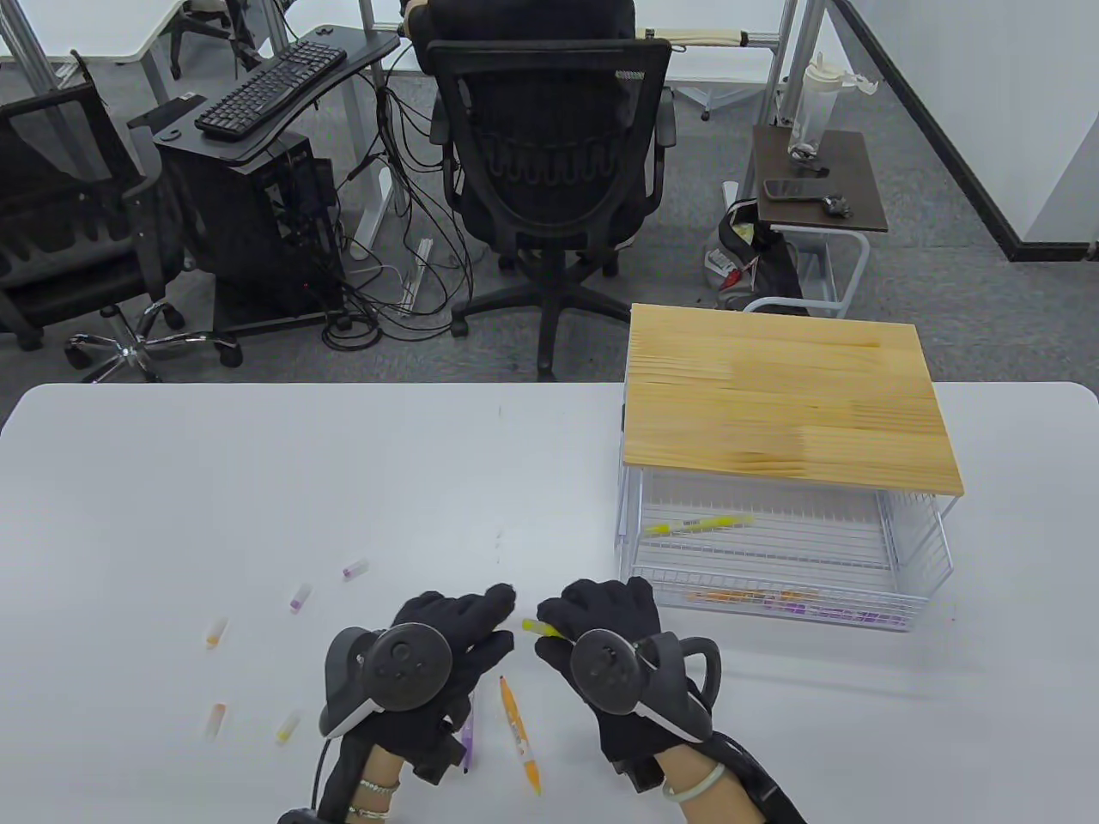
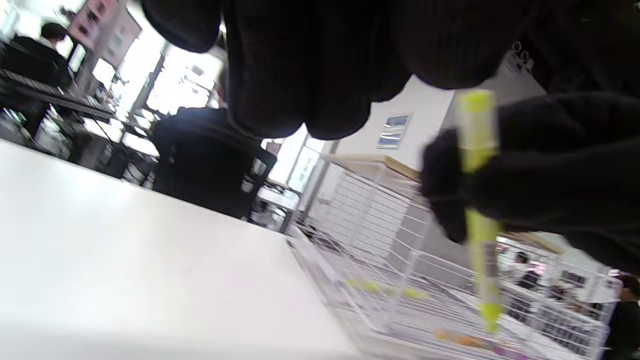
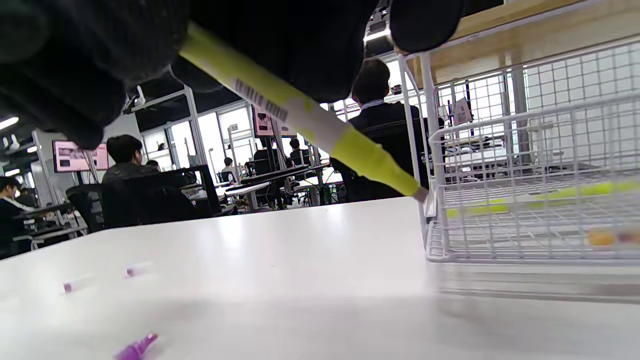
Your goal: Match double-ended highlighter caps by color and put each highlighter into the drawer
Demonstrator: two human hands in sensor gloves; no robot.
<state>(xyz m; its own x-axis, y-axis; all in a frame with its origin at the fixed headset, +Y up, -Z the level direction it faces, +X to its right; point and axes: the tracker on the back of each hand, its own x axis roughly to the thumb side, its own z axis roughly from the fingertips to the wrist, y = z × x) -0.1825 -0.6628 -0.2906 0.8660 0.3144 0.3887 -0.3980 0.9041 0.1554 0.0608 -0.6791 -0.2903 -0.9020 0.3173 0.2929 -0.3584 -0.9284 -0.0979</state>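
My right hand point(image 1: 573, 620) grips a yellow highlighter point(image 1: 538, 627) just above the table; its pale end pokes out to the left. In the right wrist view the yellow highlighter point(image 3: 300, 112) slants down and its capped tip is beside the drawer's corner. My left hand point(image 1: 500, 620) hovers right beside that end with thumb and fingers relaxed, holding nothing I can see. An orange highlighter point(image 1: 520, 735) and a purple highlighter point(image 1: 467, 736) lie near the front edge. Loose caps lie to the left: purple point(image 1: 355, 567), purple point(image 1: 300, 596), orange point(image 1: 215, 632), orange point(image 1: 216, 719), yellow point(image 1: 287, 727).
The white wire drawer point(image 1: 893, 620) stands pulled out at the right under a wooden top point(image 1: 786, 403). Inside lie a yellow highlighter point(image 1: 700, 525), an orange one point(image 1: 747, 594) and a purple one point(image 1: 828, 612). An office chair point(image 1: 549, 163) stands beyond the table.
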